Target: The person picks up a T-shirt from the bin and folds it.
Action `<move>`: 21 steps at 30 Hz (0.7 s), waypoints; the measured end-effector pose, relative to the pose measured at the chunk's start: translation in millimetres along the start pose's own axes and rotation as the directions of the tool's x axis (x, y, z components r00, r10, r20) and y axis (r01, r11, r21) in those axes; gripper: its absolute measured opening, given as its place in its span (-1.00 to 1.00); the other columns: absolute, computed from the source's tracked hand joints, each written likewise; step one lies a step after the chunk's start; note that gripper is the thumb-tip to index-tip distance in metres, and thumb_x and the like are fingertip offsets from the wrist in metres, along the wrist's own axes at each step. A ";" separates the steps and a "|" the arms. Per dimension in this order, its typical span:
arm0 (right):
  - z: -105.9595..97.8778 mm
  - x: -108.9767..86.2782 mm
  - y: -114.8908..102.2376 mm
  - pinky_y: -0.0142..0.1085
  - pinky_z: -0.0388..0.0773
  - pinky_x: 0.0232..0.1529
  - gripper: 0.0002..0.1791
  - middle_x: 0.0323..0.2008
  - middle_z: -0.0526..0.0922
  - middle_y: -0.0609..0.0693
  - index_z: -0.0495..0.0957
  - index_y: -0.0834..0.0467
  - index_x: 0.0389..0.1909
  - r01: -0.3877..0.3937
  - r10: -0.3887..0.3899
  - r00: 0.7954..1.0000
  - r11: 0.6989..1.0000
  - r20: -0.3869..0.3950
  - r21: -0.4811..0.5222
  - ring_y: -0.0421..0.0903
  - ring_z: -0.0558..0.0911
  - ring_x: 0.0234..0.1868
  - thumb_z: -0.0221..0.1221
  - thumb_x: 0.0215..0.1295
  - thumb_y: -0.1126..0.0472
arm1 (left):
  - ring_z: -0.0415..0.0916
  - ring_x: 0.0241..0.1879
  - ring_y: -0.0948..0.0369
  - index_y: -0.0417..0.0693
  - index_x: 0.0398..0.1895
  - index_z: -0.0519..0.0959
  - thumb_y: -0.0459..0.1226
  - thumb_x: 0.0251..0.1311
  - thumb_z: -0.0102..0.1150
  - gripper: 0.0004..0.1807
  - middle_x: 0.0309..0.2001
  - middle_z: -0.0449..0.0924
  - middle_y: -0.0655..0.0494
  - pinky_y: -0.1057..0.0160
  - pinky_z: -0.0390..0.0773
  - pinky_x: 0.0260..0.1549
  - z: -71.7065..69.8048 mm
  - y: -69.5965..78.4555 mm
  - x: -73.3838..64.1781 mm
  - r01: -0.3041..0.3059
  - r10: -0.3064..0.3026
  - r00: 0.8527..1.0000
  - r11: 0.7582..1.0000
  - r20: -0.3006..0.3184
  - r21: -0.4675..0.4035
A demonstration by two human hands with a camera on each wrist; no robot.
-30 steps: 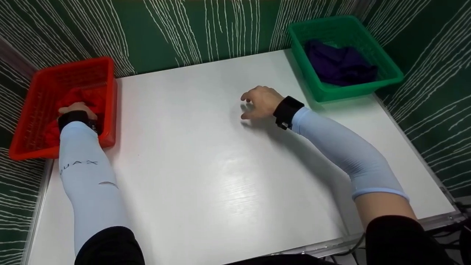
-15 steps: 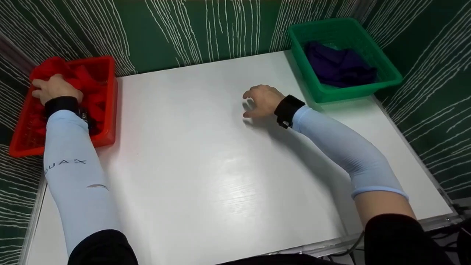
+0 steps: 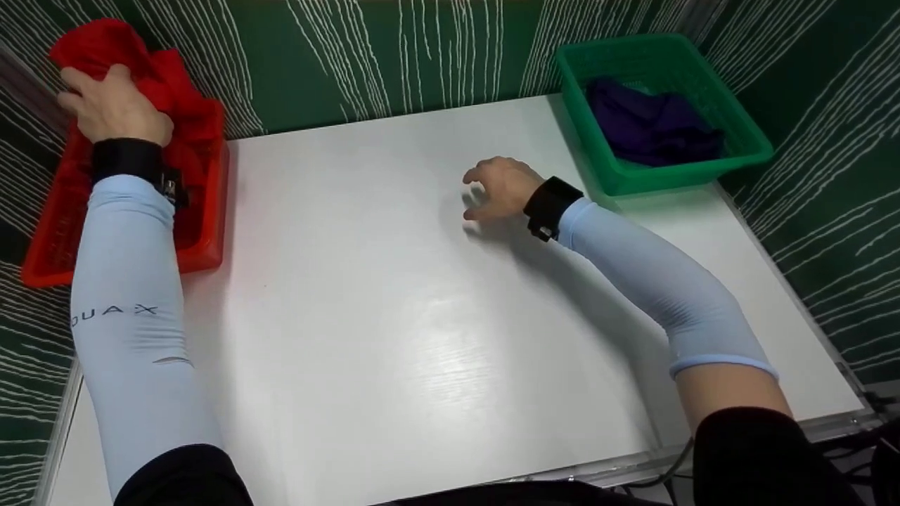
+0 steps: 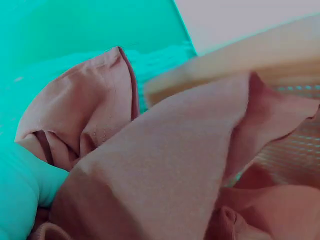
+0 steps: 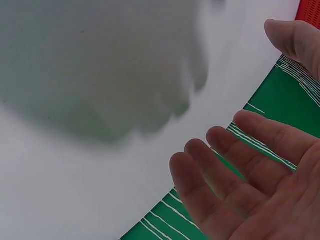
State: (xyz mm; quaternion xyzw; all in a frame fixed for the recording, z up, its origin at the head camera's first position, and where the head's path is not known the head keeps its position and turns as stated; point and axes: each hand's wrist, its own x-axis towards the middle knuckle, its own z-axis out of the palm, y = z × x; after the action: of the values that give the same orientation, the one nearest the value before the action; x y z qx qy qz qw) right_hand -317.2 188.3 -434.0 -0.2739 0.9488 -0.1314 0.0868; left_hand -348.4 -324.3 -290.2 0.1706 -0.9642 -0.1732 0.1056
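Note:
At the far left my left hand [image 3: 121, 105] grips a bunched red cloth [image 3: 98, 46], lifted above the red basket [image 3: 213, 239], with its lower part hanging down into it. Tinted pinkish in the left wrist view, the cloth [image 4: 155, 150] shows stitched hems and folds, and the hand [image 4: 25, 190] is on its near edge. My fingertips are partly hidden by the fabric. Over the middle of the white table, my right hand [image 3: 503, 186] hovers with loosely bent fingers and holds nothing; the right wrist view shows the fingers [image 5: 220, 180] spread from the thumb.
A green basket [image 3: 682, 181] with a purple cloth [image 3: 654, 126] inside stands at the back right of the white table [image 3: 365, 281]. Green walls with white streaks [image 3: 330, 70] enclose the back and sides. More red fabric lies inside the red basket.
My left hand has risen out of the red basket and moved toward the back, pulling the red cloth up with it. The right hand stays nearly still.

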 end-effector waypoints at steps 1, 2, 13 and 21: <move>-0.1 0.2 -0.2 0.04 0.44 0.29 -0.23 0.21 0.62 0.19 0.57 0.22 0.26 0.001 -0.001 1.000 1.000 0.000 -0.001 0.17 0.54 0.27 0.42 0.15 -0.18 | -0.21 0.48 -0.36 -0.15 0.54 0.25 -0.26 0.24 0.11 -0.25 0.54 -0.24 -0.39 -0.36 0.24 0.33 -1.3 6.4 -1.7 -0.021 0.020 1.000 1.000 -0.006 -0.003; -0.4 0.2 -0.6 0.03 0.44 0.29 -0.23 0.21 0.62 0.18 0.57 0.22 0.26 0.001 -0.001 1.000 1.000 -0.002 0.000 0.16 0.54 0.26 0.42 0.14 -0.19 | -0.19 0.48 -0.35 -0.16 0.53 0.27 -0.27 0.24 0.12 -0.26 0.54 -0.22 -0.38 -0.36 0.25 0.32 -2.4 13.2 -3.6 -0.041 0.041 0.999 0.999 -0.008 -0.005; -4.7 5.4 -5.6 0.00 0.50 0.22 -0.26 0.18 0.64 0.17 0.58 0.20 0.26 -0.011 0.012 1.000 0.999 -0.018 0.030 0.13 0.58 0.20 0.39 0.16 -0.18 | 0.07 0.40 -0.31 -0.05 0.50 0.34 -0.26 0.23 0.16 -0.29 0.47 -0.02 -0.35 -0.30 0.34 0.27 47.0 104.9 -38.8 -0.259 0.255 0.955 0.966 0.153 0.008; 1.0 20.8 -14.0 -0.05 0.52 0.20 -0.28 0.16 0.67 0.14 0.58 0.19 0.26 -0.029 0.028 0.999 0.998 0.019 0.046 0.06 0.60 0.16 0.38 0.17 -0.16 | 0.19 0.27 -0.34 -0.11 0.31 0.47 -0.29 0.09 0.26 -0.37 0.36 0.13 -0.38 -0.29 0.50 0.06 161.6 127.1 -76.8 -0.518 0.480 0.797 0.855 0.366 0.007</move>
State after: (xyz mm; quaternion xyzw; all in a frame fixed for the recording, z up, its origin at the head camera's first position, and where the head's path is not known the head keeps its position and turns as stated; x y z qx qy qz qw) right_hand -327.3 165.4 -432.7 -0.2593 0.9484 -0.1497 0.1039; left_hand -357.5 -136.0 -402.6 -0.1180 -0.9857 -0.1149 -0.0358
